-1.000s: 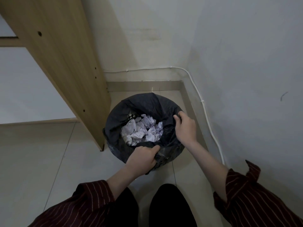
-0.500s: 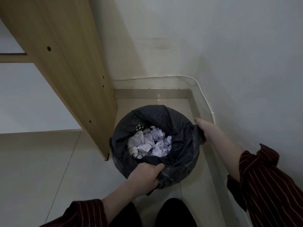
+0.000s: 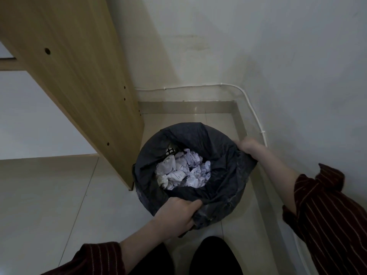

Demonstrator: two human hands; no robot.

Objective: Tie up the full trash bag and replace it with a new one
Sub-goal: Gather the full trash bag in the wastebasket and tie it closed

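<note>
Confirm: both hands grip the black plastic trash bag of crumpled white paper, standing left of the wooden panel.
Wrong side. The head view shows the left hand and right hand gripping the black plastic trash bag of crumpled white paper, but it stands right of the light wooden panel, not left.

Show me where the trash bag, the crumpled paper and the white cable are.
trash bag (image 3: 224, 155), head view, its inner right wall.
crumpled paper (image 3: 182, 171), head view, middle of the pile.
white cable (image 3: 198, 86), head view, back-wall stretch.
</note>
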